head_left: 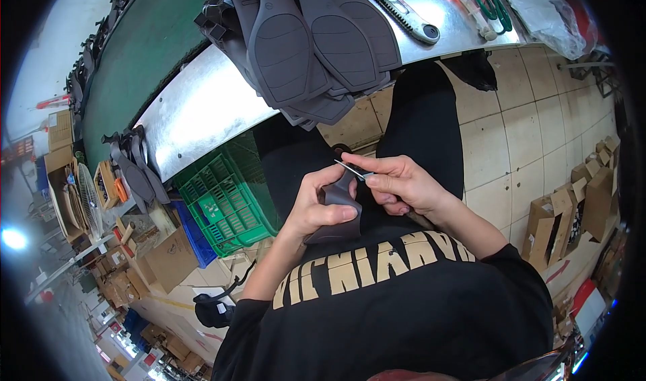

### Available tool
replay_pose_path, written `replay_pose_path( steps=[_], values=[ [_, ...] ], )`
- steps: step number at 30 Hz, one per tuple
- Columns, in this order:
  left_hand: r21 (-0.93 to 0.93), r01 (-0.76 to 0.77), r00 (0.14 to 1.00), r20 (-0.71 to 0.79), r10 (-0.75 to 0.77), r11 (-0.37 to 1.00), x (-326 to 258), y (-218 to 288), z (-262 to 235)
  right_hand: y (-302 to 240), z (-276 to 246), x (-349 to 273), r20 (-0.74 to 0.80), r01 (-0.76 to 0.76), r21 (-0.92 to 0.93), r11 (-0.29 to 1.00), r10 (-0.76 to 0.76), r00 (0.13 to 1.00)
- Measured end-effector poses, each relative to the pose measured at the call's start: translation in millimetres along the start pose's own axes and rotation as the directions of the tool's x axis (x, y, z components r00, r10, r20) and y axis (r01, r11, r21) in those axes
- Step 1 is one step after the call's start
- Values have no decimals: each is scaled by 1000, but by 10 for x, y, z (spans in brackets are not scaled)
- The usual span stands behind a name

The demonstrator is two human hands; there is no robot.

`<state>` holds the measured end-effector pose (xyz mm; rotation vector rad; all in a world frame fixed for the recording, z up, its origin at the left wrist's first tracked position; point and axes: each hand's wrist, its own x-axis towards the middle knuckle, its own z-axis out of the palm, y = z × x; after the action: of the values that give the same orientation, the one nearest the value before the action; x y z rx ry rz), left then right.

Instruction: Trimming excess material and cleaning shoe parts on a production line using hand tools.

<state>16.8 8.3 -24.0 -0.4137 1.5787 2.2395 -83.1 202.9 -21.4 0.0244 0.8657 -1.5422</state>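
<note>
Above my lap, my left hand (323, 206) is closed around a dark brown rubber sandal (343, 196), its thumb pressed along the curved piece. Part of that sandal is covered by my fingers. My right hand (406, 187) pinches a thin, pointed metal blade (352, 170), whose tip reaches the sandal's upper edge beside my left index finger. Whether it is a knife or one arm of small snips is hard to make out. Beyond my hands, a stack of similar dark sandals (281, 55) lies soles up at the bench edge.
A utility knife (404, 12), green-handled scissors (496, 11) and a clear plastic bag (548, 18) lie on the metal bench (202, 115). Behind its edge runs a green belt (145, 45). A green crate (222, 206) stands at my left, and cardboard boxes (548, 223) at right.
</note>
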Motion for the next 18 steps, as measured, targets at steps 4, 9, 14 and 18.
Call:
replay_pose_path(
  steps=[4, 9, 14, 18],
  values=[
    [8, 16, 1000, 19, -16, 1000, 14, -25, -33, -30, 7, -18, 1, -12, 2, 1000, 12, 1000],
    [-60, 54, 998, -5, -55, 997, 21, 4, 9, 7, 52, -22, -18, 20, -205, 978, -24, 1000],
    [-150, 100, 994, -36, -107, 984, 2, -1, 12, 55, 88, -24, -17, 83, -293, 953, -92, 996],
    [-311, 121, 992, 8, -125, 943, 11, -36, 50, 97, 9, 22, -14, 113, -324, 939, -124, 992]
  ],
)
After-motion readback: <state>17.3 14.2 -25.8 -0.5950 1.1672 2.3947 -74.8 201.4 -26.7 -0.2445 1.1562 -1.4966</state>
